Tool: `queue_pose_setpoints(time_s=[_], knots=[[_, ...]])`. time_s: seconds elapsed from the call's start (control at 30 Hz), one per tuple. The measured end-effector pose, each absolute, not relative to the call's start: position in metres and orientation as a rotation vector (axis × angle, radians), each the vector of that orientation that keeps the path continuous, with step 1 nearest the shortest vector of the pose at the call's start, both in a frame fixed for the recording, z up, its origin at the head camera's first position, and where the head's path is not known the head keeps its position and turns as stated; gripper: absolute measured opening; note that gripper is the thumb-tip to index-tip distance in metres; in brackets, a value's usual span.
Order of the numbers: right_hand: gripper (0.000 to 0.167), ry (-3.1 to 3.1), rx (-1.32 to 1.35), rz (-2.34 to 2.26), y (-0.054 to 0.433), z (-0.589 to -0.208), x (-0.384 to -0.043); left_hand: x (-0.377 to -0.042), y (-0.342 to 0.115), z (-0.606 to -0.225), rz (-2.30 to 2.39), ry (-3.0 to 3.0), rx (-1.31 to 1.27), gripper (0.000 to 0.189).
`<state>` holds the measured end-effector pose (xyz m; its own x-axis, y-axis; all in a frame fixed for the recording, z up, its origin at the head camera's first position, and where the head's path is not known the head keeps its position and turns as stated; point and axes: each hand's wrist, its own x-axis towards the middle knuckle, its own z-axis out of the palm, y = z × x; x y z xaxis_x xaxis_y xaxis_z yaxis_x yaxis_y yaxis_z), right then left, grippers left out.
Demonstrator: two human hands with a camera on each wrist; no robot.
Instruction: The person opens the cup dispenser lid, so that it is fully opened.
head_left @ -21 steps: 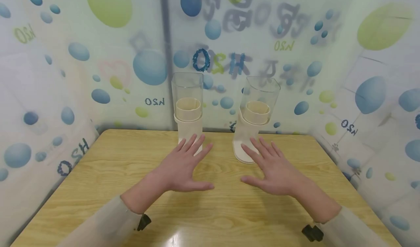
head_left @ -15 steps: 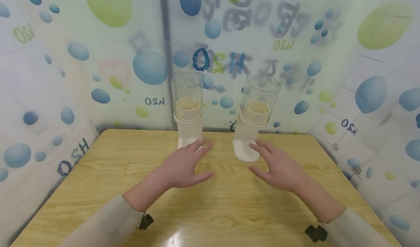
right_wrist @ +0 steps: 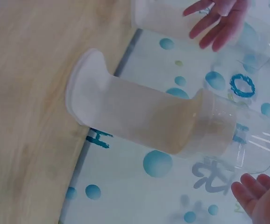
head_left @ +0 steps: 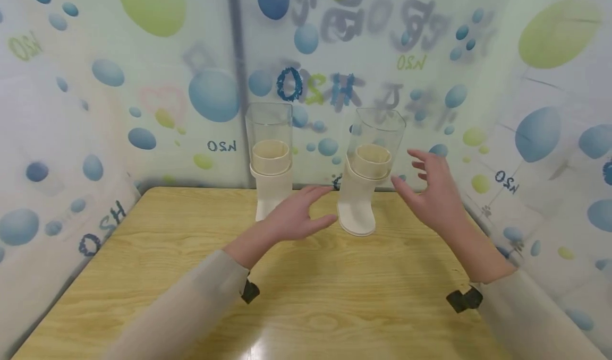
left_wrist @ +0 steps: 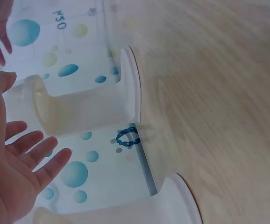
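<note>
Right holder: white stand, rounded foot, pale cream ring, clear angular cup rising above ring. Upright, between left hand and right hand; cup just beside right hand's fingers.

Left holder: alike in form, also upright. Stands directly beyond left hand, foot partly hidden by it; well apart from right hand.

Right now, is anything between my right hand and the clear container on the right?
Nothing visible: your right hand is beside the clear container, with only the wall showing in the gap. Your left hand is farther left.
</note>
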<state>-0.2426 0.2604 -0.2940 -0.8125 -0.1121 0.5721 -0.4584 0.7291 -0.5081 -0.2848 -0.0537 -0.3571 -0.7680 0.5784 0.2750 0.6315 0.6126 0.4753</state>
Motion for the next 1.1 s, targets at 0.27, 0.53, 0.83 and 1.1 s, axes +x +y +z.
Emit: queue_pose_setpoints(time_s=[0.27,0.53,0.83,1.1], knots=[[0.083,-2.362,0.380,0.930,0.247,-0.261,-0.276,-0.334,-0.017,-0.346,-1.097,-2.786,-0.976,0.096],[0.071,-2.322,0.409,0.883,0.230,-0.249,-0.303,-0.367,0.011,-0.337,-1.409,-2.717,-0.833,0.117],[0.061,-2.331,0.358,0.887,0.223,-0.263,-0.307,-0.376,0.029,-0.332,-1.559,-2.645,-0.832,0.130],[0.070,-2.257,0.366,0.929,0.228,-0.274,-0.316,-0.373,0.047,-0.338,-1.490,-2.596,-0.744,0.128]])
